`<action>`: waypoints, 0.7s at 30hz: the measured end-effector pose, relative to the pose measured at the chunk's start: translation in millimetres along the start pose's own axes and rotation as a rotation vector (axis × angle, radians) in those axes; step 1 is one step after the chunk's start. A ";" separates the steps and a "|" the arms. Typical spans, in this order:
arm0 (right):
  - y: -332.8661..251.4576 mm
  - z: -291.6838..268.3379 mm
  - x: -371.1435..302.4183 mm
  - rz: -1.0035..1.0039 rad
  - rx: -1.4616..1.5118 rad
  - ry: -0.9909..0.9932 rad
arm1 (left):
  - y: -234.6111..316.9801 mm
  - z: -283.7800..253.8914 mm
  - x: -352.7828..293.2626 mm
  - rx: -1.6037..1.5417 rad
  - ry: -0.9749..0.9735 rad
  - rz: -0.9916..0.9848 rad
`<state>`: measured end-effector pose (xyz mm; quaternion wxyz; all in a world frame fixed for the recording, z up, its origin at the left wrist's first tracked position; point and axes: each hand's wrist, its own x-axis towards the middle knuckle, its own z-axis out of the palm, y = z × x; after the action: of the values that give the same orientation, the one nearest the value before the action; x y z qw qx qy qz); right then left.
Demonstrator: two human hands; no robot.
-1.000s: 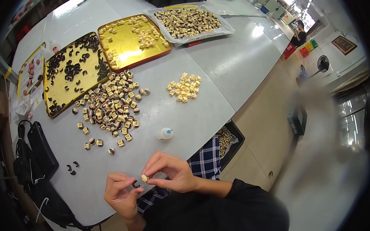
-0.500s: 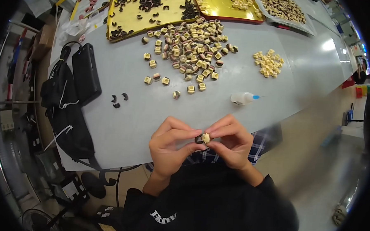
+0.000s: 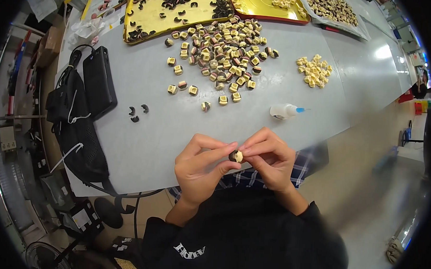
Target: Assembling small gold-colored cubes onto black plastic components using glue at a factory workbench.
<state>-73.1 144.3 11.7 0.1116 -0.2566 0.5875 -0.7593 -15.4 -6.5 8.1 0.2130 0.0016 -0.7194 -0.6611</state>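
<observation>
My left hand (image 3: 199, 165) and my right hand (image 3: 271, 162) meet fingertip to fingertip above the table's near edge. Between them is a small two-part piece: a black curved part (image 3: 232, 156) on the left and a knobbly cream part (image 3: 239, 156) on the right, touching each other. The left thumb and fingers close round the black part, while the right fingertips pinch the cream one. Beyond my right hand lies a white squeeze bottle (image 3: 283, 111) with a blue needle tip. Several loose black curved parts (image 3: 135, 119) are left of my hands.
A large heap of cream-and-black pieces (image 3: 224, 53) spreads over the grey table (image 3: 147, 165). Cream parts (image 3: 314, 70) sit right of it. Golden trays (image 3: 157, 28) (image 3: 259, 9) line the far side. A black power bank (image 3: 100, 81) and black bag (image 3: 80, 138) occupy the left.
The black part and the cream part have turned and risen slightly between my fingers. The black part now shows more of its rounded outer side. My right fingers have shifted a little upward.
</observation>
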 end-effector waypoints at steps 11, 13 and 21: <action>-0.3 2.2 -1.9 0.109 0.116 0.102 | 4.3 11.6 5.8 0.220 0.005 0.043; -6.4 4.5 1.0 0.175 0.171 0.061 | 8.7 12.1 4.8 0.230 0.033 0.021; 2.8 5.5 -6.0 0.139 0.290 0.055 | 11.6 15.2 -1.0 0.205 0.132 0.068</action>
<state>-65.6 141.8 8.5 0.1834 -0.1757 0.4910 -0.8333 -16.0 9.7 18.3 0.2812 0.0424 -0.7671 -0.5750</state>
